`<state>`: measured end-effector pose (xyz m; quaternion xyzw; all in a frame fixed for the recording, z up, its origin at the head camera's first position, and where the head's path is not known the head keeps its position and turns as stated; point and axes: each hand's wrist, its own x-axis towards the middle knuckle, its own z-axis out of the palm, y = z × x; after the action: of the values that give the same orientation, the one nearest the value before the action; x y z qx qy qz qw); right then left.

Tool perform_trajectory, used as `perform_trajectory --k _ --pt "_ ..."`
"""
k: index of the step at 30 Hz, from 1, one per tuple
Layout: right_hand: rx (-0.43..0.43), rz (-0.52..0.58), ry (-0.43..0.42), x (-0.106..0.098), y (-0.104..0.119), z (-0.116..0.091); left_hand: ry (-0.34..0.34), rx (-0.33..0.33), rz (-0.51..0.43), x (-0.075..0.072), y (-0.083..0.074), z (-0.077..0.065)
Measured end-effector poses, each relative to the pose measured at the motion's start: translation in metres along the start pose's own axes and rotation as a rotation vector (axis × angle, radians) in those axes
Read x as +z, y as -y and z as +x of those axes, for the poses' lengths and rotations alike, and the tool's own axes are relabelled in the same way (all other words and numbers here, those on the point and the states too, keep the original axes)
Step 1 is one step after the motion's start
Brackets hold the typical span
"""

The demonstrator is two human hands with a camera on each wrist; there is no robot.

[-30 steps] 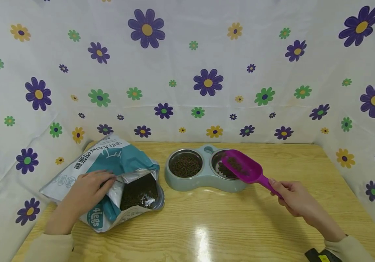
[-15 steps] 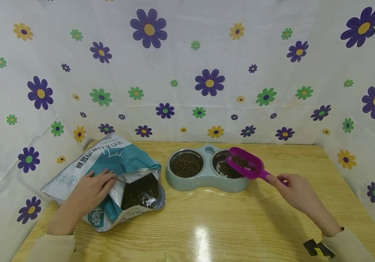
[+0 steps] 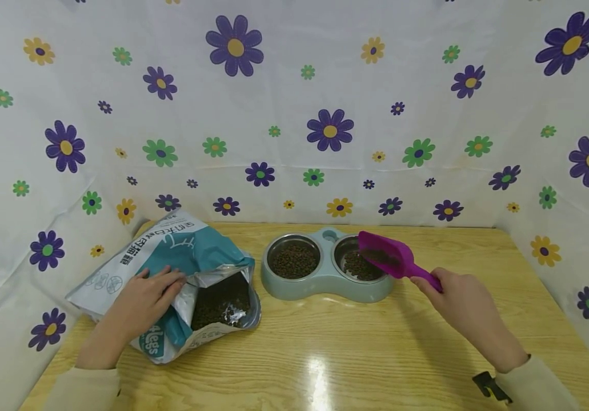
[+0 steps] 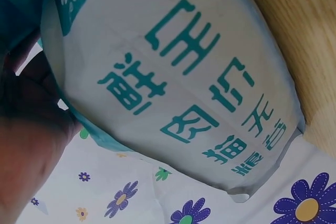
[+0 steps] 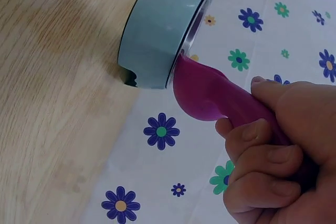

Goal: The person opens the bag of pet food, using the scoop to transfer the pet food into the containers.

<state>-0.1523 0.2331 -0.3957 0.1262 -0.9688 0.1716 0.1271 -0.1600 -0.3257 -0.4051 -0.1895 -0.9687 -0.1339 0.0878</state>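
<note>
My right hand grips the handle of a purple scoop; the fingers wrap the handle in the right wrist view. The scoop, tilted, holds brown kibble over the right steel bowl of a pale blue double feeder. Some kibble lies in that bowl, and more kibble covers the bottom of the left one. My left hand holds the folded-back flap of a white and teal cat food bag. The bag lies with its mouth toward the feeder, dark kibble showing inside.
The feeder and bag rest on a light wood table. A white flowered cloth rises behind the table and along both sides. The bag leans close to the cloth on the left.
The scoop has shifted slightly right and now tips further toward the right bowl, as the right hand turned over. The left hand and the bag have stayed in place.
</note>
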Motion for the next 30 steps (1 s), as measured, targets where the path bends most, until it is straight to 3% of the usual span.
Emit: perform_trajectory --k 12,21,26,30 --pt "-0.179 -0.214 -0.234 0.010 0.003 -0.001 0.006 -0.005 -0.012 0.001 0.002 -0.001" --pt "-0.241 -0.342 -0.332 0.018 0.000 -0.002 0.012 -0.012 -0.009 0.002 0.002 0.000" --pt "-0.245 -0.341 -0.350 0.020 -0.001 -0.004 0.007 -0.004 -0.006 0.001 0.002 0.000" --pt "-0.179 -0.197 -0.325 0.018 0.001 -0.005 0.015 -0.013 -0.020 0.000 0.001 0.001"
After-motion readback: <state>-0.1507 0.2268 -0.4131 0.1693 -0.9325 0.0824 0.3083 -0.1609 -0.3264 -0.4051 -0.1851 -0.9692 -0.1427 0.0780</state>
